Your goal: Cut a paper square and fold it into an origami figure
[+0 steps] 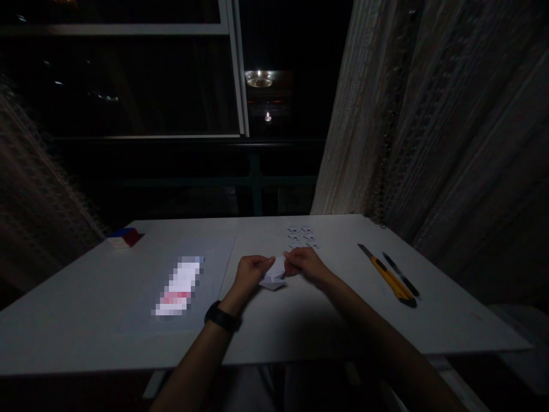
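Note:
A small folded piece of white paper [274, 277] is held between my two hands, just above the middle of the table. My left hand [253, 270], with a dark watch on its wrist, pinches the paper's left edge between thumb and fingers. On the other side, my right hand [305, 264] has its fingertips closed on the upper right part of the paper. The lower part of the paper shows folded flaps that come to a point. Dim light hides the finer creases.
Several small marked paper pieces [307, 237] lie in rows beyond my right hand. A yellow utility knife [388, 279] and a dark pen [401, 274] rest to the right. Leftward, a lit, blurred-out screen [178, 286] lies on a pale sheet [217, 274]. A coloured block [124, 237] stands at the table's [77, 320] far left.

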A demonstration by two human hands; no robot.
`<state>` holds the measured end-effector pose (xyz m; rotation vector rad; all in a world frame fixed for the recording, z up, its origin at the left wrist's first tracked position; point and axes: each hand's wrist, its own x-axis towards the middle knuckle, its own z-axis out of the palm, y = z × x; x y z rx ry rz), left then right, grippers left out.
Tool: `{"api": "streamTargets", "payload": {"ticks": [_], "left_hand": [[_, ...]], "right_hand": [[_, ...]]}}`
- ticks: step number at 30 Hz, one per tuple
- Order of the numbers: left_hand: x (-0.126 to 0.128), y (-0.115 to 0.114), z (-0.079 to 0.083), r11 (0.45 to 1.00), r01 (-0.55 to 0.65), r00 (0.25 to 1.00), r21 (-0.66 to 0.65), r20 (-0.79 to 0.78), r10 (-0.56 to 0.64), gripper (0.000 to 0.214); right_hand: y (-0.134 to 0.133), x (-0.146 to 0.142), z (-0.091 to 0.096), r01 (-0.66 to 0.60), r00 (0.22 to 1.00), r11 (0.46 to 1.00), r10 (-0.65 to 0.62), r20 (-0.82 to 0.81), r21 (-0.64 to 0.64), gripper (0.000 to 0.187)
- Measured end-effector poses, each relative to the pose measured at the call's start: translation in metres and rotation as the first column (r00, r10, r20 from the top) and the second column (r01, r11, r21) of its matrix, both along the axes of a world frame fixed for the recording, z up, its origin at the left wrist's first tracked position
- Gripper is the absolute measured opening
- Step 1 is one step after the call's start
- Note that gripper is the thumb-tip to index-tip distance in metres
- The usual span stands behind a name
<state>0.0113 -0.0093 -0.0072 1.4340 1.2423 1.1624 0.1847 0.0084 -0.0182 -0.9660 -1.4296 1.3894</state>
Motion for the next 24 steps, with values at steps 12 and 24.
{"api": "streamTargets", "payload": {"ticks": [12,24], "left_hand": [[-0.0013,-0.001,0.0006,0.992,0.106,0.981,-0.062,0.167,-0.095,0.045],[-0.0024,-0.0015,-0.001,0.985,0.141,0.974,-0.099,0.195,-0.12,0.047]], "right_hand": [[-0.0033,0.0017,0.0033,-0.093,0.994,0.991,0.099,-0.051,0.098,0.04],[-0.0046,-0.0031,0.0006,-0.047,0.995,0.996,0.054,-0.081,0.082,0.039]]}}
